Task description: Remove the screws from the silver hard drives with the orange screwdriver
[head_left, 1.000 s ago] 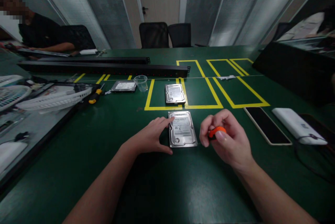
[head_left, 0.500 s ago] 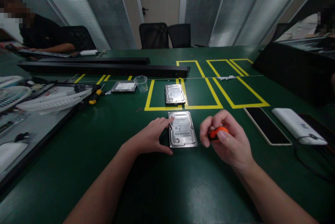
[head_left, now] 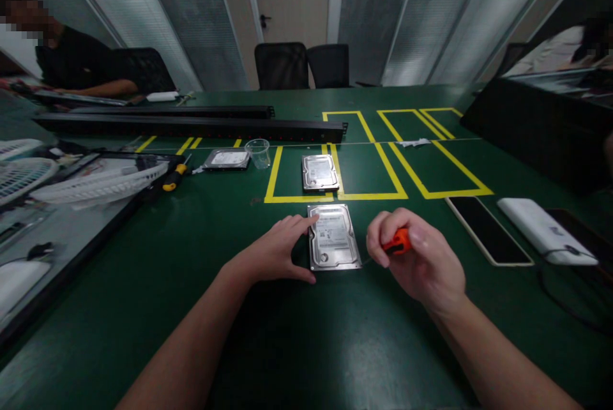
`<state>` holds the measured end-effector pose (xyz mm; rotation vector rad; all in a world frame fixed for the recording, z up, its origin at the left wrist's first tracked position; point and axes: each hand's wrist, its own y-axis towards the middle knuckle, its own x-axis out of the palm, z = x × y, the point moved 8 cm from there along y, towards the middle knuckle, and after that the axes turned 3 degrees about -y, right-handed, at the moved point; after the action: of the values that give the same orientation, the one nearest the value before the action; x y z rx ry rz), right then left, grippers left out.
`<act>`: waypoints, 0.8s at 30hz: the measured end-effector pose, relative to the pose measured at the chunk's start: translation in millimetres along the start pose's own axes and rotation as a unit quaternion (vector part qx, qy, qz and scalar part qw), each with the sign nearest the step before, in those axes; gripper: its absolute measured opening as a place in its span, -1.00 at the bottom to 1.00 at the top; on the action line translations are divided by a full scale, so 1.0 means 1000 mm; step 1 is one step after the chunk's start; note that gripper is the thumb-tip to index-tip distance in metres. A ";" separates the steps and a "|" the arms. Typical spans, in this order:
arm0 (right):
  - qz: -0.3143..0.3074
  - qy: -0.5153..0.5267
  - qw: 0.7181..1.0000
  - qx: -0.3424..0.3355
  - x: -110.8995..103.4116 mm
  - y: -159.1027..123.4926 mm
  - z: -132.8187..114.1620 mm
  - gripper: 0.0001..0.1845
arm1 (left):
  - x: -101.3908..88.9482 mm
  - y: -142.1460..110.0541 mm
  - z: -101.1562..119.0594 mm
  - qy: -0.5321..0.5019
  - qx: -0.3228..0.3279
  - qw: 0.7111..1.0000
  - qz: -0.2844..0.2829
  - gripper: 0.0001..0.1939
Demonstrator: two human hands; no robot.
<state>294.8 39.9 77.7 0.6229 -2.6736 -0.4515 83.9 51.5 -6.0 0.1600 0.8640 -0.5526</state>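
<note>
A silver hard drive [head_left: 334, 237] with a white label lies flat on the green table in front of me. My left hand [head_left: 282, 245] holds its left side, index fingertip on the top face and thumb at the near left corner. In my right hand [head_left: 416, 253] is a screwdriver [head_left: 398, 242] with an orange and black handle, my fingers wrapped around it. Its thin shaft points left toward the drive's near right corner; whether the tip touches is too fine to tell. A second hard drive [head_left: 320, 172] lies just beyond, inside a yellow taped outline.
Farther left are another drive [head_left: 227, 158], a clear plastic cup [head_left: 258, 153] and a yellow-black screwdriver [head_left: 175, 177]. Long black bars [head_left: 191, 126] lie behind. On the right sit a phone [head_left: 488, 230] and a white power bank [head_left: 546, 231] with a cable. People sit at both sides.
My right hand has turned about the screwdriver, and the handle's orange end now sits differently between thumb and fingers. The left hand and the hard drive stay in place.
</note>
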 end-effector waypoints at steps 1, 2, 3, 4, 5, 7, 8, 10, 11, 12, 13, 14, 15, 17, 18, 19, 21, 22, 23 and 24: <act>0.001 0.005 1.000 0.000 0.001 0.000 0.000 -0.78 | 0.000 0.000 0.000 -0.001 0.001 1.000 0.001 0.28; 0.001 0.010 1.000 0.002 0.002 0.000 0.000 -0.83 | 0.000 0.000 0.000 -0.001 0.002 1.000 0.002 0.27; -0.001 0.016 1.000 0.005 0.002 0.000 0.001 -0.85 | 0.000 0.000 0.000 -0.001 0.002 1.000 0.002 0.27; -0.003 0.020 1.000 0.008 0.003 -0.001 0.002 -0.87 | 0.000 0.000 0.000 0.000 0.001 1.000 0.002 0.27; -0.005 0.022 1.000 0.010 0.003 -0.002 0.002 -0.90 | 0.000 0.000 0.000 0.001 0.000 1.000 0.000 0.27; -0.006 0.015 1.000 0.012 0.002 -0.004 0.004 -0.93 | 0.000 0.000 0.000 0.002 -0.003 1.000 -0.002 0.27; -0.006 0.009 1.000 0.010 0.001 -0.005 0.004 -0.88 | 0.000 0.000 0.000 0.002 -0.004 1.000 -0.003 0.27; -0.008 0.002 1.000 0.005 -0.001 -0.005 0.004 -0.70 | 0.000 0.000 0.000 0.002 -0.005 1.000 -0.004 0.28; -0.008 0.003 1.000 0.004 -0.001 -0.005 0.003 -0.62 | 0.000 0.000 0.000 0.002 -0.006 1.000 -0.004 0.28; -0.008 0.006 1.000 0.003 -0.001 -0.004 0.003 -0.56 | 0.000 0.000 0.000 0.001 -0.007 1.000 -0.004 0.28; -0.006 0.011 1.000 0.005 -0.001 -0.004 0.003 -0.54 | 0.000 0.001 0.000 0.001 -0.008 1.000 -0.005 0.28; -0.004 0.015 1.000 0.006 -0.001 -0.003 0.003 -0.56 | 0.000 0.001 0.000 0.001 -0.009 1.000 -0.005 0.28; -0.003 0.019 1.000 0.008 0.000 -0.002 0.002 -0.61 | 0.000 0.001 0.000 0.001 -0.010 1.000 -0.006 0.28; -0.001 0.029 1.000 0.010 0.001 -0.001 0.001 -0.73 | 0.000 0.001 0.000 0.002 -0.011 1.000 -0.006 0.29; -0.001 0.035 0.999 0.011 0.002 0.000 0.001 -0.79 | 0.000 0.001 0.000 0.002 -0.011 1.000 -0.006 0.29; -0.002 0.042 0.999 0.013 0.003 0.000 0.001 -0.84 | 0.000 0.000 -0.001 0.002 -0.010 1.000 -0.005 0.29; -0.007 0.053 0.998 0.020 0.004 0.000 0.002 -0.90 | 0.000 0.000 -0.001 0.001 -0.006 1.000 -0.005 0.29; -0.009 0.055 0.998 0.023 0.004 -0.001 0.003 -0.91 | 0.000 0.000 -0.001 0.001 -0.004 1.000 -0.005 0.29; -0.011 0.052 0.998 0.024 0.004 -0.001 0.003 -0.93 | 0.000 0.000 -0.001 0.000 -0.002 1.000 -0.004 0.28; -0.011 0.046 0.999 0.023 0.004 -0.002 0.004 -0.92 | 0.000 0.000 -0.002 0.000 -0.001 1.000 -0.002 0.28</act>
<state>290.8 37.2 74.5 0.6698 -2.5995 -0.3580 82.4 51.8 -6.9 0.1558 0.8644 -0.5558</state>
